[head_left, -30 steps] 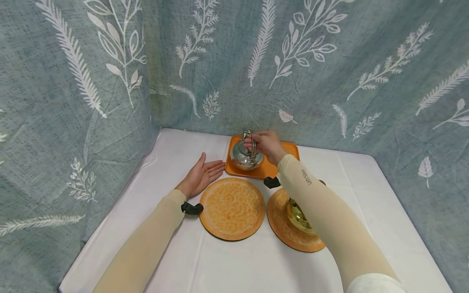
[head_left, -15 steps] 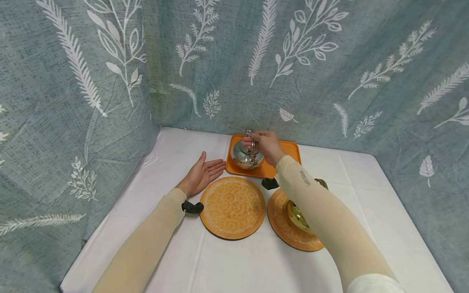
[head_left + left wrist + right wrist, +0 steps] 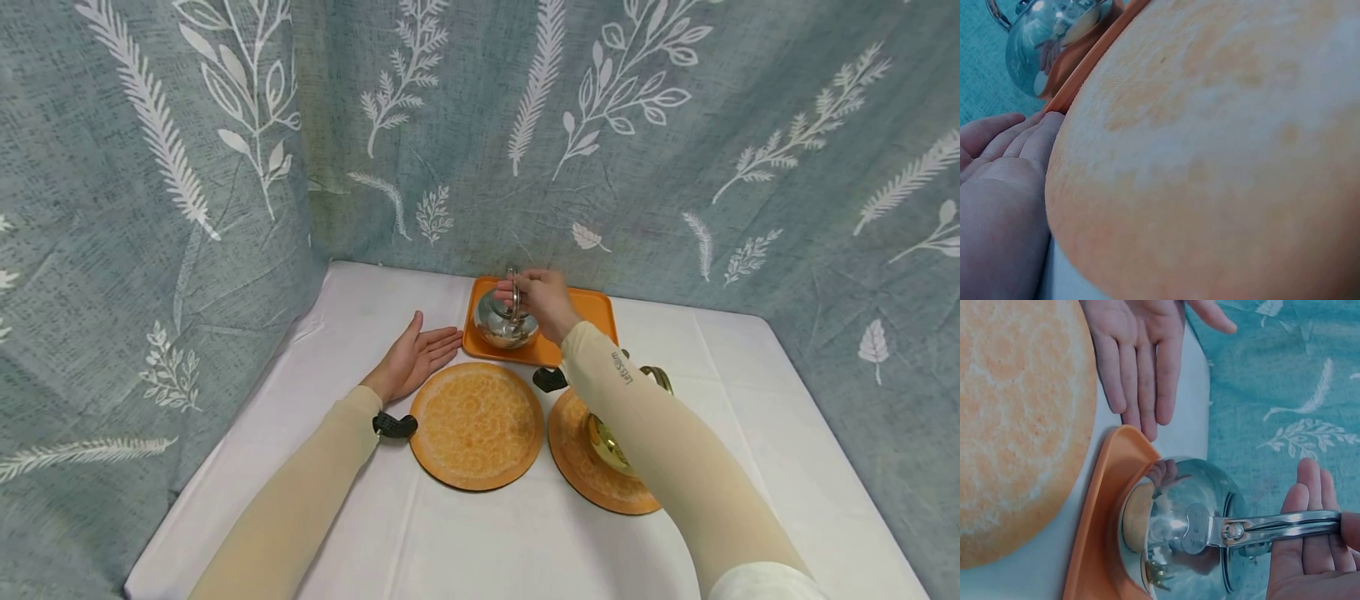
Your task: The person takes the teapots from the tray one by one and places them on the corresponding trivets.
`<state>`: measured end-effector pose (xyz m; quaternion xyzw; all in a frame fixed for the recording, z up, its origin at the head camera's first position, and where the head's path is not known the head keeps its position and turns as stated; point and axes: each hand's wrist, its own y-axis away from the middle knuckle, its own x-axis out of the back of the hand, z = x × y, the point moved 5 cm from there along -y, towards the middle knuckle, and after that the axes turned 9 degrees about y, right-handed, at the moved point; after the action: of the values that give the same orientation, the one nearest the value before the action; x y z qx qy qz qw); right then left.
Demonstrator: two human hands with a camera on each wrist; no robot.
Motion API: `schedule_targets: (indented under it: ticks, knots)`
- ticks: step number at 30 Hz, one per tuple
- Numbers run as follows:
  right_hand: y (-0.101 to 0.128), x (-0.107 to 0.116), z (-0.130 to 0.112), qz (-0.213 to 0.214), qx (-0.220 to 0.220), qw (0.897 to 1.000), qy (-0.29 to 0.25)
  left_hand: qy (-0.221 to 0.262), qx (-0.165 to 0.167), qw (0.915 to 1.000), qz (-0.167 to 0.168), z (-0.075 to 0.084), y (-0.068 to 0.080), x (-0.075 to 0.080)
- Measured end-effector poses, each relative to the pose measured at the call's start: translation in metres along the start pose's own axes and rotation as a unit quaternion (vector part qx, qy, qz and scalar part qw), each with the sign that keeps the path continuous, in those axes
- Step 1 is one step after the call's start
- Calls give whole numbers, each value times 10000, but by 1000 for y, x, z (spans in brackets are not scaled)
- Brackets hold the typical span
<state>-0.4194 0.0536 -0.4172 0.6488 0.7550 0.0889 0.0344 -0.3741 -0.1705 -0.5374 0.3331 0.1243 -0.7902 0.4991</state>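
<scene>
Still grasping kettle (image 3: 501, 332), on left half of tray (image 3: 592, 312), by handle (image 3: 1266, 522) with right hand (image 3: 546, 302), extending empty left hand (image 3: 415, 360) straight-fingered at tray corner, barely shifted, suggesting a pause.

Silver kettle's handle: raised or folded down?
Raised. The right wrist view shows the handle standing up from the silver kettle, with the right hand holding it.

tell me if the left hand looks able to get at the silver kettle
Probably yes: only the low orange tray seems to lie between the open left hand and the silver kettle; the right hand holds just the handle.
</scene>
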Motion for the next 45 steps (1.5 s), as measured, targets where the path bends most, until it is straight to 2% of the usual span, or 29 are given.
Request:
schedule_targets:
  ticks: [18, 25, 35, 45]
  knots:
    - [3, 2, 2, 64, 52, 10000, -39, -84, 10, 9999, 80, -2, 0, -1]
    - [1, 1, 2, 99, 11, 9999, -31, 22, 26, 9999, 141, -2, -1, -1]
    - [1, 2, 3, 79, 7, 9999, -63, -12, -15, 10000, 89, -2, -1, -2]
    - [3, 1, -1, 89, 219, 9997, -86, 9, -2, 10000, 78, -1, 0, -3]
